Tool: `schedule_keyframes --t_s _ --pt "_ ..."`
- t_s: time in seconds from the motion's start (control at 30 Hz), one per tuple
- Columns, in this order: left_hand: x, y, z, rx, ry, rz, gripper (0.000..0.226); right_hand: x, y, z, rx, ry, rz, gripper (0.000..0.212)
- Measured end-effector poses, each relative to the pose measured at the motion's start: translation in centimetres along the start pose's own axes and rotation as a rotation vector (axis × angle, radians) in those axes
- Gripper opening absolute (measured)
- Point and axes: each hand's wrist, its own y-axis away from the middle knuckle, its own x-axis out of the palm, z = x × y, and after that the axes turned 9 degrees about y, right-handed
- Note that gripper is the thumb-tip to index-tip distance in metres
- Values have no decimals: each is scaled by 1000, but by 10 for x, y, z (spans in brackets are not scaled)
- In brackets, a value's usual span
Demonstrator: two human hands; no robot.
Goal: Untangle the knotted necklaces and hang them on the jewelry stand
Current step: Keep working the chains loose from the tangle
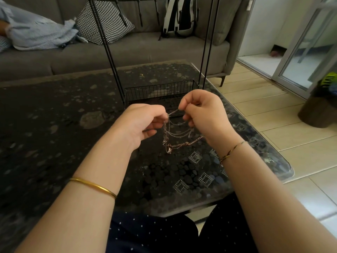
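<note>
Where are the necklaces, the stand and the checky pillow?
necklaces (186, 143): head view, on the rose-gold chain.
stand (158, 91): head view, on the wire basket wall.
pillow (111, 28): head view, on its patterned front.

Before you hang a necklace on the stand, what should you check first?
1. Grip: the left hand and right hand both pinch the necklaces. Ok.
2. Untangled: silver and rose-gold chains cross and bunch below the left hand. Not ok.
3. Hooks on the jewelry stand: those in view hang bare. Ok.
4. Clasps open: too small to see. Cannot tell.
5. Lowest loop lifted off the table: cannot tell.
</note>
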Motion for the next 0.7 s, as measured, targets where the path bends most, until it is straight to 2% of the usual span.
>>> schedule_keyframes --t_s 0.13,0.37,0.57,0.7 --pt "-1 1 -1 -52 54 26 11 2 0 1 -72 152 14 37" --pt "-2 2 0 -55 71 49 4 4 1 2 -37 122 44 11" --pt "-6 1 0 -5 69 62 5 2 1 2 -88 120 75 3" --pt "-5 1 0 20 39 64 5 3 1 2 -126 198 53 6"
